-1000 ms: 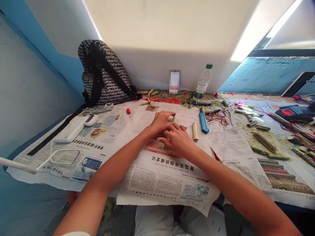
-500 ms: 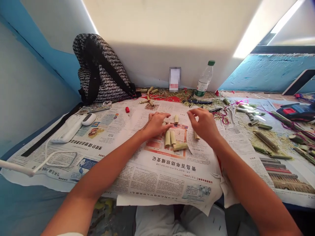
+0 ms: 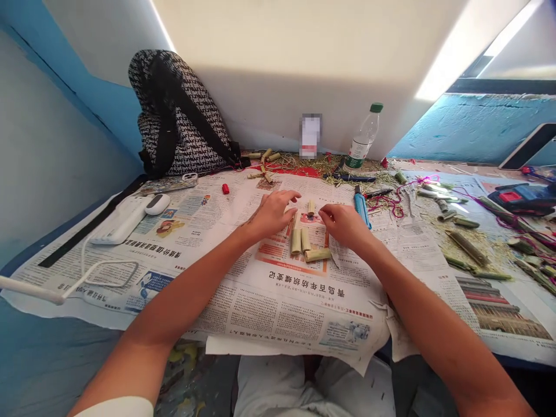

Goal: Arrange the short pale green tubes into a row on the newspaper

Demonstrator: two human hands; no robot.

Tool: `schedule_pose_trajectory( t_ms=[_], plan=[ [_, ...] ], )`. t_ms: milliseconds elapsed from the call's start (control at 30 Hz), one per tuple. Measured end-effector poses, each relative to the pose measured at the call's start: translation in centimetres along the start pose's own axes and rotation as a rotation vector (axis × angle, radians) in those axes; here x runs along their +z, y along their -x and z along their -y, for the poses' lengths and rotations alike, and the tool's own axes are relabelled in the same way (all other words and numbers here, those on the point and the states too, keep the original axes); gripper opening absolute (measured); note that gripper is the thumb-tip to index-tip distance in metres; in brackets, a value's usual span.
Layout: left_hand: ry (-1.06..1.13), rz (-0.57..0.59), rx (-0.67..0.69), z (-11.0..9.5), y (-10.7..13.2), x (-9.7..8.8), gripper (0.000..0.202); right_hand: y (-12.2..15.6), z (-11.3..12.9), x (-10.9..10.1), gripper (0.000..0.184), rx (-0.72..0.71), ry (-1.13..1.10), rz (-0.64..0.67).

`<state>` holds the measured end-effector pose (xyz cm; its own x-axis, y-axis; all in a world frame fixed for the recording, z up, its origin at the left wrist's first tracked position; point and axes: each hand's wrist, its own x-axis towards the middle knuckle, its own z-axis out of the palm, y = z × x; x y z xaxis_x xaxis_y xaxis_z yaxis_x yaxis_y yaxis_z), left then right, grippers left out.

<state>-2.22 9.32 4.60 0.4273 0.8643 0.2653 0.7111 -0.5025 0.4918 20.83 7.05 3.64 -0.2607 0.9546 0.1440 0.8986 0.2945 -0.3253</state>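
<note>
My left hand (image 3: 271, 213) lies on the newspaper (image 3: 278, 301) with its fingers stretched out, just left of the short bamboo tubes. Two tubes (image 3: 300, 240) lie side by side and a third (image 3: 318, 255) lies crosswise below them. A smaller piece (image 3: 311, 207) sits between my hands. My right hand (image 3: 345, 225) rests to the right of the tubes. Its fingers are curled and its thumb and forefinger are pinched together. What they hold is hidden.
A blue utility knife (image 3: 360, 209) lies right of my right hand. A patterned backpack (image 3: 178, 116), a water bottle (image 3: 364, 139), a phone (image 3: 169, 184), a white device with a cable (image 3: 117, 223) and a blue power tool (image 3: 521, 197) stand around. Bamboo scraps (image 3: 469, 249) litter the right side.
My hands parted and uncovered the bamboo tubes. The right hand swung out to the right, then came back left beside the tubes. The left hand stayed nearly in place.
</note>
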Motion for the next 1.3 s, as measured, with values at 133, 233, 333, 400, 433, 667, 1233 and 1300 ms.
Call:
schedule_pose_trajectory(
  t_ms=[133, 233, 333, 400, 433, 667, 1233, 1300],
  plan=[
    [0.088, 0.132, 0.025, -0.2, 0.1, -1.1, 0.032, 0.1, 0.3, 0.3, 0.032, -0.089, -0.027, 0.076],
    [0.068, 0.366, 0.107, -0.8, 0.8, -1.3, 0.057, 0.3, 0.6, 0.7, 0.031, -0.148, 0.007, 0.124],
    [0.045, 0.507, 0.131, -1.0, 1.5, -1.2, 0.086, 0.5, 0.9, 0.9, 0.032, -0.195, 0.031, 0.132],
    [0.032, 0.529, 0.119, -0.9, 1.7, -1.1, 0.092, 0.6, 1.0, 0.9, 0.033, -0.211, 0.032, 0.136],
    [0.025, 0.526, 0.114, -0.8, 1.7, -1.0, 0.091, 0.6, 1.0, 0.9, 0.033, -0.211, 0.036, 0.141],
    [0.0, 0.492, 0.163, -0.7, 1.2, -0.7, 0.072, 0.6, 0.8, 1.0, 0.034, -0.221, 0.036, 0.157],
    [-0.011, 0.49, 0.148, -1.3, 1.1, -0.6, 0.066, 0.8, 1.2, 0.5, 0.034, -0.217, 0.075, 0.172],
    [-0.012, 0.487, 0.156, -1.3, 1.1, -0.6, 0.067, 0.8, 1.2, 0.5, 0.034, -0.212, 0.075, 0.174]
  ],
)
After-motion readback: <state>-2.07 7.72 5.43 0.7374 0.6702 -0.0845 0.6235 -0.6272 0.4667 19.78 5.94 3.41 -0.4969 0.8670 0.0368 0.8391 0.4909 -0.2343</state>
